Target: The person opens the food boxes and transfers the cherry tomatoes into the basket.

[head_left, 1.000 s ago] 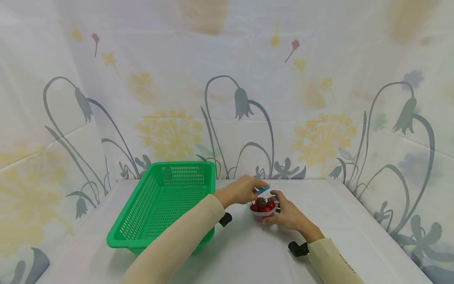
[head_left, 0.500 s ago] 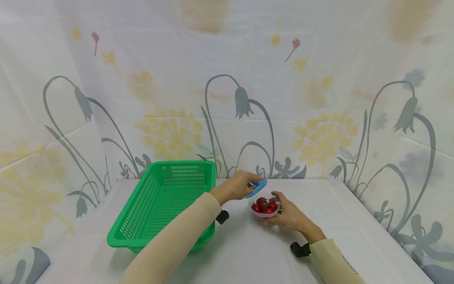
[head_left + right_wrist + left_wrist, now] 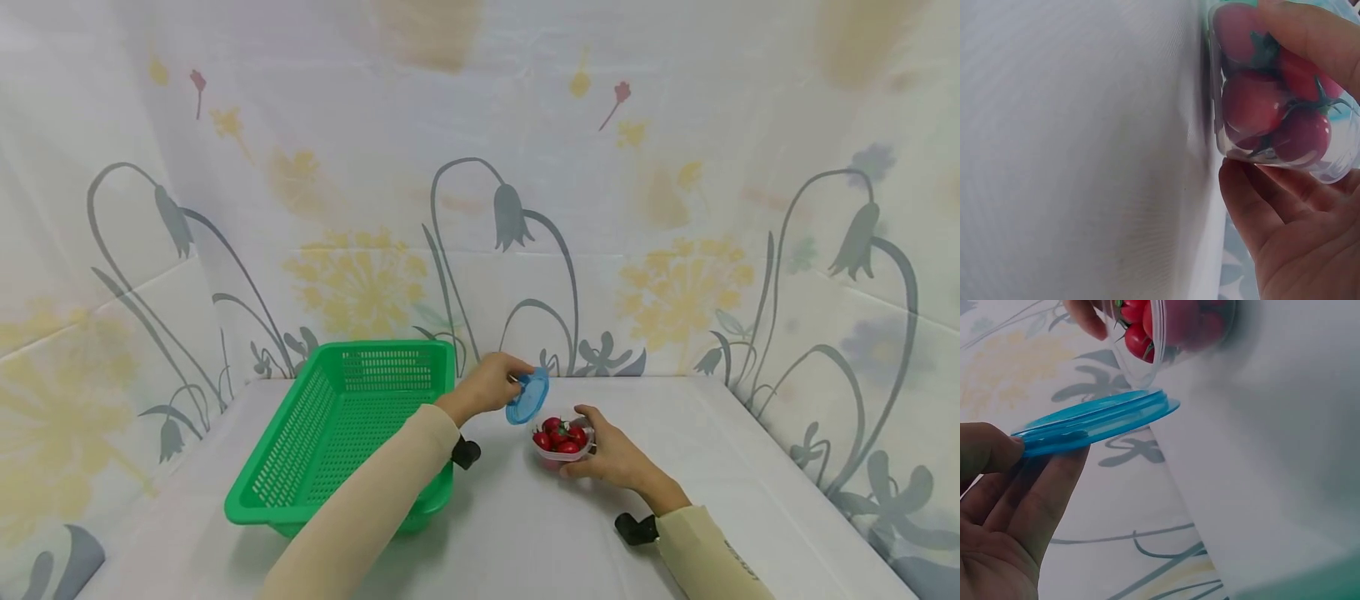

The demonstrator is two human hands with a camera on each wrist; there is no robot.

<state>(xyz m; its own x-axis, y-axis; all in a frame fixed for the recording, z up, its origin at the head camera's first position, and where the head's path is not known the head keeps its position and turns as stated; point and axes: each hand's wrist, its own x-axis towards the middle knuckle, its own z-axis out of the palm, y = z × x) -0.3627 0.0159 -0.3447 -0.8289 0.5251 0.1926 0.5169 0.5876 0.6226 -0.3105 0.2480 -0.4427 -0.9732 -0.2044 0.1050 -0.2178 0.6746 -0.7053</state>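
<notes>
My left hand (image 3: 491, 385) pinches a blue plastic lid (image 3: 529, 397) by its edge, tilted and held up to the left of a clear plastic container (image 3: 553, 456). In the left wrist view the thumb lies on one side of the lid (image 3: 1097, 425) and the fingers on the other. The uncovered container holds several red cherry tomatoes (image 3: 558, 435) with green stems. My right hand (image 3: 617, 454) grips the container from its right side, and in the right wrist view thumb and fingers clasp opposite walls of the container (image 3: 1335, 153).
A green perforated plastic basket (image 3: 277, 442) stands on the white-covered table (image 3: 525, 542) to the left, partly behind my left forearm. A flower-printed cloth (image 3: 480, 275) rises along the back and sides of the table.
My left hand has lifted the lid off the container and moved it up and left, turning its flat face into view. The right hand still holds the container in nearly the same place.
</notes>
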